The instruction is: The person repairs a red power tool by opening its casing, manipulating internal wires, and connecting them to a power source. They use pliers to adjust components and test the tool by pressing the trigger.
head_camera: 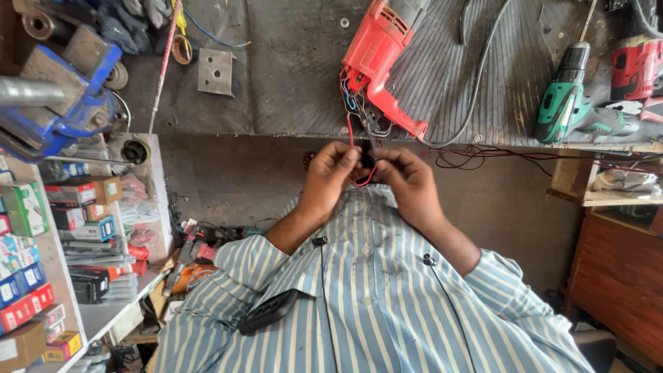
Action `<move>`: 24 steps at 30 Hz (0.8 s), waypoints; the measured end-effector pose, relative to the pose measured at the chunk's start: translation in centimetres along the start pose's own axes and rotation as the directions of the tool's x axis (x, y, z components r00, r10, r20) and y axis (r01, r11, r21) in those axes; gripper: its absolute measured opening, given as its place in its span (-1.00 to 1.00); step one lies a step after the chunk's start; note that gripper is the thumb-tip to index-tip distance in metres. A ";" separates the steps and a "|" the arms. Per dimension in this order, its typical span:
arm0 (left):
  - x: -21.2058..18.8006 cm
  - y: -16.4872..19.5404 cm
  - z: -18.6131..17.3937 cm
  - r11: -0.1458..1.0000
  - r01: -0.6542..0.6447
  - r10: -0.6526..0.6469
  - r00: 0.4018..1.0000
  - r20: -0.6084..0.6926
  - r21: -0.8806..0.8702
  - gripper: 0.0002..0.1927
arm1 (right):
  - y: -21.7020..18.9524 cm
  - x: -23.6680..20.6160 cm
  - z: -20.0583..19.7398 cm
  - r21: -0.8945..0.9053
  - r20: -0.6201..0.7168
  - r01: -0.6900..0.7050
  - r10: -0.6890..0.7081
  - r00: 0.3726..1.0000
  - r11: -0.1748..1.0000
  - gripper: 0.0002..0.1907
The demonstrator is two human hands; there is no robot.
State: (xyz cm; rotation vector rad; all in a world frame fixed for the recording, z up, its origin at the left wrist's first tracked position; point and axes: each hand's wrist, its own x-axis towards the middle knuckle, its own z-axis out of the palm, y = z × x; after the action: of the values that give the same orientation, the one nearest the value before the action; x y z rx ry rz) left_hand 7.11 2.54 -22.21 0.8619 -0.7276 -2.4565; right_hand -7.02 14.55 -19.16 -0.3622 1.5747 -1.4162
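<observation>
Both my hands are up at the bench edge, close together, working the same small spot. My left hand has its fingers curled shut around a small black part, and my right hand pinches that part from the other side, fingertips nearly touching the left ones. Red wires run from between my fingers up into the open handle of the red power drill, which lies on the ribbed grey mat just above my hands, its casing split and blue and black leads showing. A grey cable curves across the mat to the drill's handle. Off to my right lies a green cordless drill, well apart. Far left, a blue bench vise sits above shelves of small boxes.
</observation>
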 end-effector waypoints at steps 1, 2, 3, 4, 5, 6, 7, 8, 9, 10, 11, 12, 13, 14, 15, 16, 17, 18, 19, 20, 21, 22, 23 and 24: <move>0.0 -0.2 0.0 0.999 0.028 -0.027 0.999 0.018 -0.043 -0.81 | 0.3 0.2 0.9 0.044 0.026 0.003 -0.004 1.000 0.999 -0.79; 0.0 -0.3 -0.1 0.997 0.042 -0.042 0.999 0.001 -0.071 -0.81 | 0.6 0.5 1.6 0.082 0.056 0.005 -0.010 0.998 0.997 -0.79; -0.1 -0.3 -0.3 0.993 0.059 -0.061 0.998 -0.014 -0.097 -0.81 | 0.9 0.7 2.2 0.053 0.036 -0.011 0.009 0.999 0.999 -0.80; -0.1 -0.3 -0.4 0.989 0.079 -0.083 0.996 -0.027 -0.123 -0.80 | 1.1 0.8 2.6 0.026 0.011 -0.027 0.027 1.000 0.999 -0.82; -0.1 -0.2 -0.7 0.988 0.081 -0.086 0.996 -0.031 -0.131 -0.82 | 1.4 1.0 3.0 0.001 -0.015 -0.044 0.044 0.999 0.999 -0.83; -0.1 -0.1 -0.8 0.986 0.084 -0.090 0.995 -0.036 -0.141 -0.83 | 1.5 1.1 3.3 -0.112 -0.019 0.029 -0.032 0.999 0.993 -0.83; 0.0 0.0 -0.9 0.985 0.086 -0.093 0.995 -0.040 -0.152 -0.84 | 1.6 1.2 3.6 -0.224 -0.016 0.101 -0.108 0.994 0.969 -0.83; 0.1 0.2 -1.0 0.989 0.054 -0.059 0.998 -0.028 -0.136 -0.84 | 1.6 1.3 3.7 -0.337 -0.008 0.166 -0.179 0.984 0.927 -0.83; 0.3 0.4 -1.1 0.993 0.028 -0.030 0.999 -0.020 -0.118 -0.84 | 1.5 1.3 3.9 -0.431 0.022 0.300 -0.322 0.946 0.851 -0.82; 0.3 0.6 -1.1 0.995 -0.003 0.001 1.000 -0.016 -0.100 -0.84 | 1.3 1.6 4.0 -0.513 0.073 0.421 -0.451 0.889 0.748 -0.81; 0.4 0.9 -1.1 0.996 -0.048 0.043 0.997 -0.059 -0.081 -0.84 | 1.0 1.9 4.2 -0.580 0.145 0.530 -0.562 0.814 0.618 -0.79; 0.7 1.1 -1.1 0.994 -0.091 0.085 0.992 -0.097 -0.059 -0.84 | 0.7 2.2 4.4 -0.609 0.087 0.514 -0.593 0.800 0.604 -0.76; 1.0 1.5 -1.2 0.991 -0.132 0.127 0.984 -0.128 -0.034 -0.83 | 0.4 2.4 4.6 -0.638 0.025 0.496 -0.628 0.778 0.589 -0.73; 1.4 1.8 -1.2 0.986 -0.164 0.159 0.978 -0.132 -0.024 -0.83 | 0.1 2.9 4.8 -0.667 -0.034 0.478 -0.663 0.748 0.572 -0.70; 1.8 2.2 -1.3 0.980 -0.199 0.194 0.971 -0.141 -0.016 -0.82 | -0.3 3.3 4.9 -0.733 -0.039 0.420 -0.650 0.759 0.535 -0.66; 2.1 2.4 -1.4 0.972 -0.233 0.229 0.961 -0.154 -0.008 -0.82 | -0.6 3.6 4.9 -0.792 -0.044 0.361 -0.635 0.771 0.493 -0.62; 2.3 2.7 -1.5 0.967 -0.254 0.252 0.959 -0.132 0.008 -0.82 | -0.9 3.8 4.9 -0.844 -0.054 0.295 -0.620 0.783 0.447 -0.57; 2.6 2.8 -1.5 0.962 -0.273 0.274 0.956 -0.106 0.024 -0.82 | -1.1 4.0 5.0 -0.874 -0.043 0.266 -0.609 0.792 0.407 -0.57; 2.8 2.8 -1.6 0.956 -0.292 0.294 0.952 -0.080 0.038 -0.83 | -1.3 4.2 5.0 -0.900 -0.032 0.237 -0.599 0.800 0.365 -0.56; 2.8 2.8 -1.6 0.944 -0.318 0.323 0.945 -0.059 0.085 -0.84 | -1.4 4.2 5.0 -0.924 -0.022 0.206 -0.584 0.811 0.321 -0.55; 2.7 2.6 -1.6 0.932 -0.338 0.346 0.937 -0.039 0.132 -0.85 | -1.4 4.1 5.0 -0.937 -0.031 0.173 -0.568 0.823 0.302 -0.56; 2.7 2.6 -1.6 0.915 -0.362 0.370 0.929 -0.012 0.177 -0.86 | -1.5 4.1 5.0 -0.950 -0.041 0.140 -0.555 0.831 0.280 -0.58; 2.7 2.4 -1.7 0.904 -0.371 0.377 0.926 0.012 0.215 -0.88 | -1.5 4.0 5.0 -0.960 -0.045 0.116 -0.551 0.833 0.255 -0.59; 2.5 2.4 -1.7 0.888 -0.383 0.387 0.921 0.034 0.255 -0.89 | -1.4 4.1 5.1 -0.969 -0.019 0.125 -0.568 0.823 0.214 -0.54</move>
State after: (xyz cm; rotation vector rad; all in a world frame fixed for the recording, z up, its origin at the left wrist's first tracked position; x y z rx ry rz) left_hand 6.99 -1.31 -23.01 0.7421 -1.1130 -2.0261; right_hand -5.54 8.00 -19.05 -1.3282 2.7372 -0.6188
